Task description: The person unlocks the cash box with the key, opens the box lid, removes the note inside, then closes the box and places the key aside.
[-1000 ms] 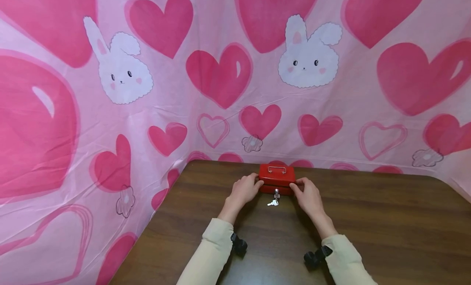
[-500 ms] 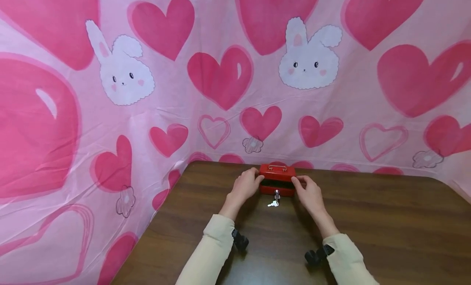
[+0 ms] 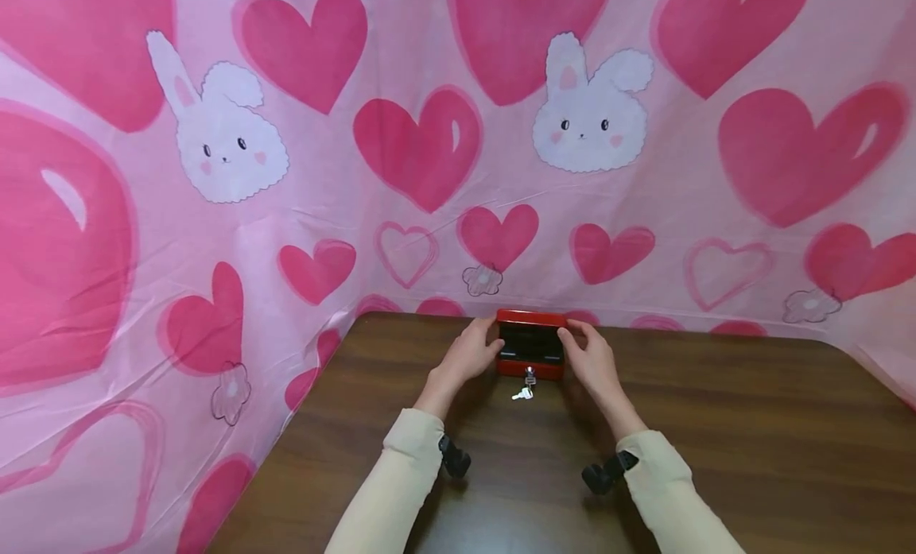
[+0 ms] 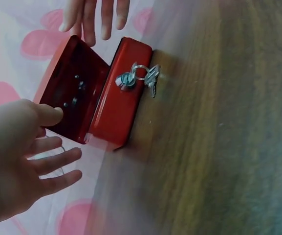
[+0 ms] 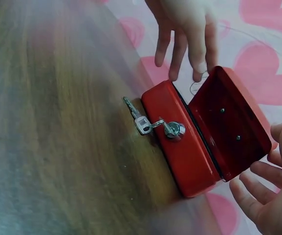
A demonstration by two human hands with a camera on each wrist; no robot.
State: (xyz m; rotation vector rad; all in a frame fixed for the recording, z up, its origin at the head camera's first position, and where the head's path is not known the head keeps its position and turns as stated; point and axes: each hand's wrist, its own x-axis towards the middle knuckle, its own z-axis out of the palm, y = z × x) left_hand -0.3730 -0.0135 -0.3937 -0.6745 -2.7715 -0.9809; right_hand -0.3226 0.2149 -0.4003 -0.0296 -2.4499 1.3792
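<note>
A small red metal cash box (image 3: pixel 511 369) stands near the table's back edge with its lid (image 3: pixel 531 316) raised. Its dark interior faces me in the head view. My left hand (image 3: pixel 468 351) pinches the lid's left edge, thumb on the inner side and the other fingers spread behind. At the opposite edge, my right hand (image 3: pixel 591 362) holds the lid between thumb and fingers. Screw ends dot the dark red inside of the lid (image 4: pixel 75 90) in the left wrist view. A key sits in the front lock (image 5: pixel 175 129), and another key (image 5: pixel 142 124) dangles from its ring.
The brown wood-grain table (image 3: pixel 716 427) spreads around the box. Behind it and to the left hangs a pink cloth (image 3: pixel 315 188) with hearts and rabbits. Each wrist wears a black camera, one (image 3: pixel 455 459) on the left and one (image 3: pixel 608 470) on the right.
The lid has swung up and back from nearly closed to wide open, both hands rising with it. The box's base and the keys have stayed in place on the table.
</note>
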